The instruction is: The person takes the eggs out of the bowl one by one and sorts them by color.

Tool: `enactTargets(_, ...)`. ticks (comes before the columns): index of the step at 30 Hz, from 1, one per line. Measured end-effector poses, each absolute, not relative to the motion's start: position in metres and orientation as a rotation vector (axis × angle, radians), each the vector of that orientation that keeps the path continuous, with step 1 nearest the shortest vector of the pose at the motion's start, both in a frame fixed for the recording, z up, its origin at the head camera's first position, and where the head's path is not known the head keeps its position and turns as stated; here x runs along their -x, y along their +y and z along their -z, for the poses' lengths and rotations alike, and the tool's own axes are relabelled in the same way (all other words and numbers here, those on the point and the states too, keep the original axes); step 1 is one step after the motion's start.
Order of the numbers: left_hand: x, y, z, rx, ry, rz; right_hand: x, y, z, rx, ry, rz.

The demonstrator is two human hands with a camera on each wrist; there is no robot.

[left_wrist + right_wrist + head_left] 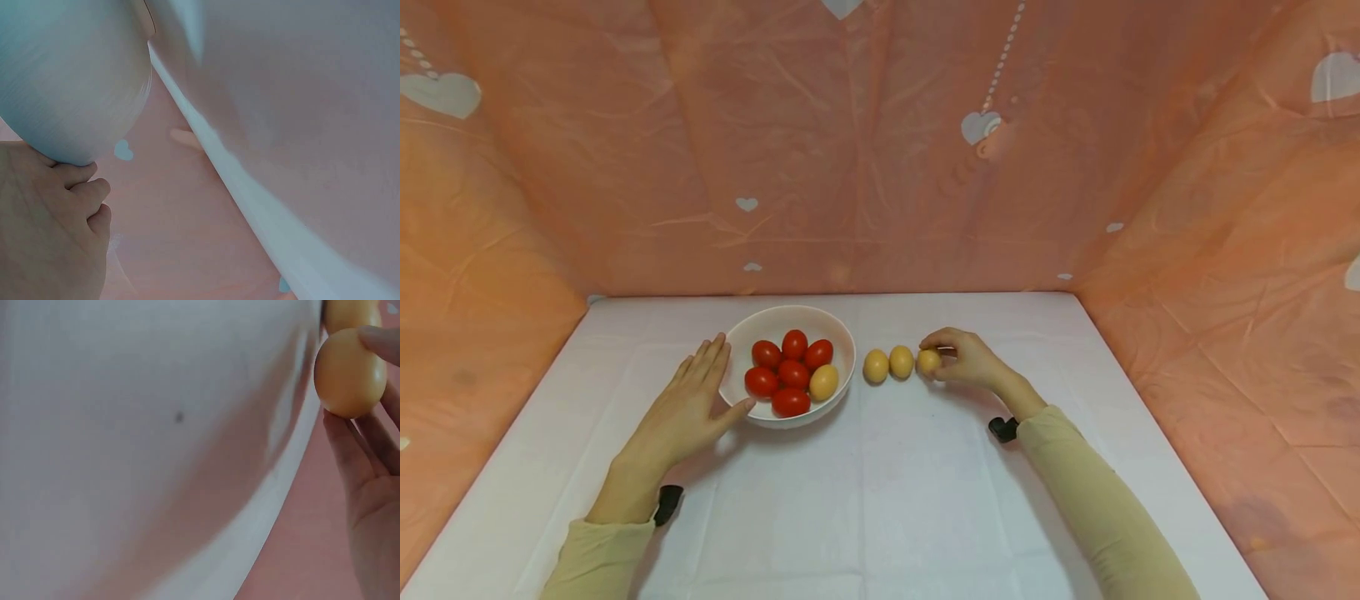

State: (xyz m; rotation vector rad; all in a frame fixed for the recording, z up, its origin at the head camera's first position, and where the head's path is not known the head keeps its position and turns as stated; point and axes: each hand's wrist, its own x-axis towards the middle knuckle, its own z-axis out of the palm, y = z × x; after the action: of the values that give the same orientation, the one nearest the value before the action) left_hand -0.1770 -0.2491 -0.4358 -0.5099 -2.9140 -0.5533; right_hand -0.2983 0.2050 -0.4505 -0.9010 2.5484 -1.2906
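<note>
A white bowl (790, 424) holds several oval red tomatoes (793, 374) and one yellow tomato (823, 382). At the bowl's left side, my left hand (688, 412) rests against the rim with its fingers extended and the thumb apart along the front. The bowl's outer wall (69, 81) fills the upper left of the left wrist view, fingers against it. To the right of the bowl, my right hand (970, 364) pinches a yellow tomato (350, 374) between thumb and fingertips. It is the rightmost of a short row, beside a middle yellow tomato (901, 362) and a left one (876, 366).
A white cloth (925, 508) covers the table. Orange sheeting (865, 167) with pale hearts stands behind it and on both sides. Each wrist carries a small black camera mount, as at the right wrist mount (1003, 429).
</note>
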Motion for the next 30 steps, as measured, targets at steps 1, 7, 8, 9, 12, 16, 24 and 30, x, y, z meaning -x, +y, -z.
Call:
enactTargets(1, 0.1772, -0.2489, 0.4358, 0.51, -2.914, 0.554, 0.2988, 0.2049, 0.4512, 0.9, 2.546, 1.275)
enactTargets(7, 0.1774, -0.2481, 0.4357, 0.511, -2.916, 0.555, 0.3, 0.2036, 0.4515, 0.914, 2.556, 1.218)
enactTargets(8, 0.1773, -0.248, 0.4355, 0.51, -2.917, 0.555, 0.3, 0.2034, 0.4511, 0.92, 2.562, 1.204)
enactTargets(9, 0.1772, -0.2478, 0.4352, 0.51, -2.918, 0.555, 0.3, 0.2031, 0.4508, 0.925, 2.565, 1.192)
enactTargets(12, 0.177, -0.2475, 0.4344, 0.508, -2.922, 0.557, 0.2996, 0.2025, 0.4497, 0.937, 2.569, 1.16)
enactTargets(16, 0.1767, -0.2471, 0.4343, 0.512, -2.914, 0.557, 0.2997, 0.2017, 0.4487, 0.94, 2.555, 1.153)
enactTargets(24, 0.1771, -0.248, 0.4353, 0.51, -2.918, 0.546, 0.3001, 0.201, 0.4493, 0.931, 2.552, 1.144)
enactTargets(30, 0.1772, -0.2488, 0.4354, 0.501, -2.931, 0.546, 0.3, 0.2008, 0.4487, 0.935, 2.549, 1.141)
